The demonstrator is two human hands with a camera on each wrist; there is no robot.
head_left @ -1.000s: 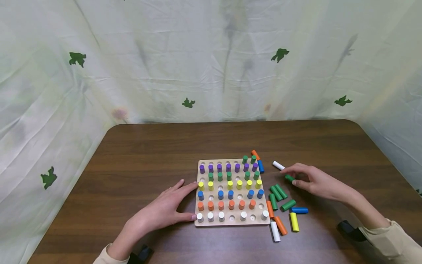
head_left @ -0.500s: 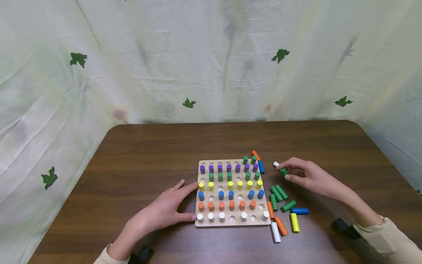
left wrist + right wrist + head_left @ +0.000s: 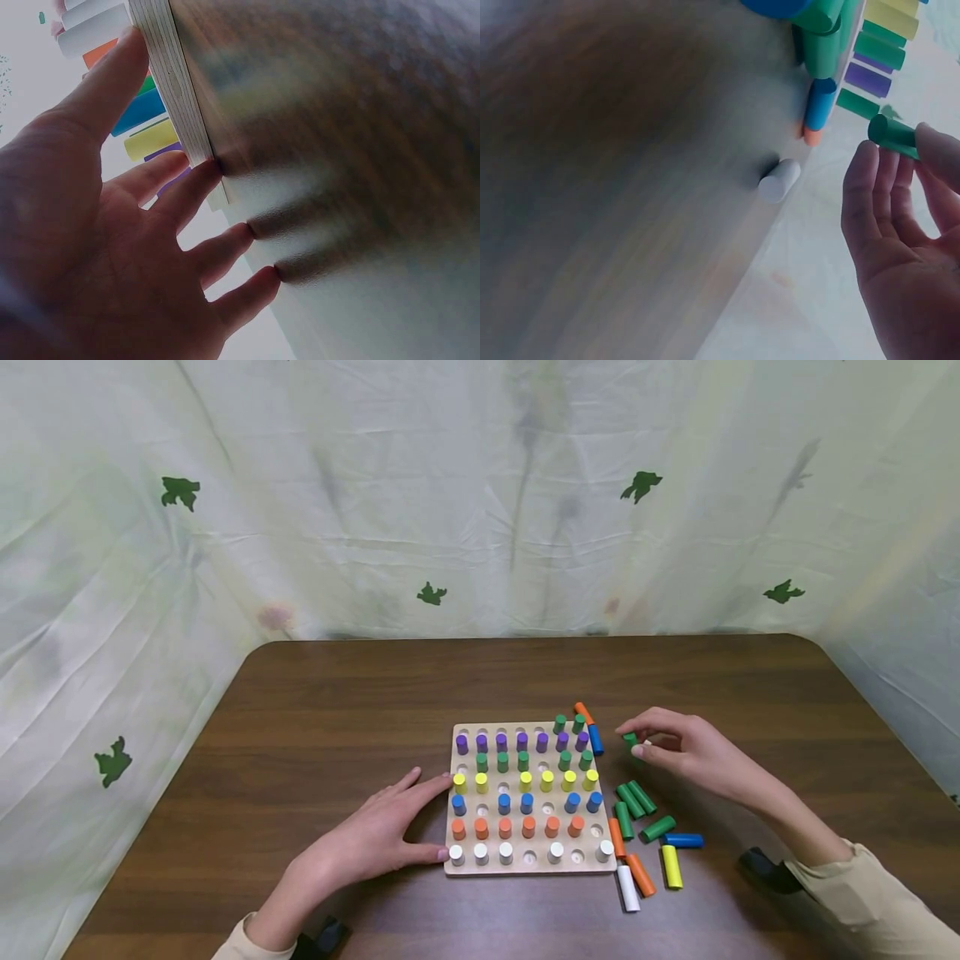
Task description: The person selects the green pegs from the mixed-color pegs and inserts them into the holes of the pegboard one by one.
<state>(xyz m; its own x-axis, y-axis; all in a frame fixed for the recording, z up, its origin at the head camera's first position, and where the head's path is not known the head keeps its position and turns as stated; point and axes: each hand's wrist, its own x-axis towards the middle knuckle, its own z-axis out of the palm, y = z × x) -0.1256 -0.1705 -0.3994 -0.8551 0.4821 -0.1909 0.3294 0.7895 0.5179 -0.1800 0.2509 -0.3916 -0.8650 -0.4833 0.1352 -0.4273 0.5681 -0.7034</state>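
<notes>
A wooden pegboard (image 3: 542,858) lies on the table with rows of white, orange, blue, yellow, green and purple pegs standing in it. My left hand (image 3: 375,833) rests at its left side, thumb and index finger touching the edge; in the left wrist view the fingers (image 3: 180,195) are spread and hold nothing. Right of the board, my right hand (image 3: 693,756) is raised over the table. Between thumb and fingertips it pinches a green peg (image 3: 891,136). A white peg (image 3: 780,181) lies below on the table, mostly hidden by the hand in the head view.
Loose green pegs (image 3: 657,827), orange pegs (image 3: 640,875), a blue peg (image 3: 683,841), a yellow peg (image 3: 671,867) and a white peg (image 3: 627,888) lie right of the board. Another orange peg (image 3: 583,712) and blue peg (image 3: 596,740) lie by its far right corner. A curtain (image 3: 480,527) hangs behind the table.
My right hand has moved left and slightly away from me, towards the board, carrying the green peg off the table and past the white one. The left hand has stayed still.
</notes>
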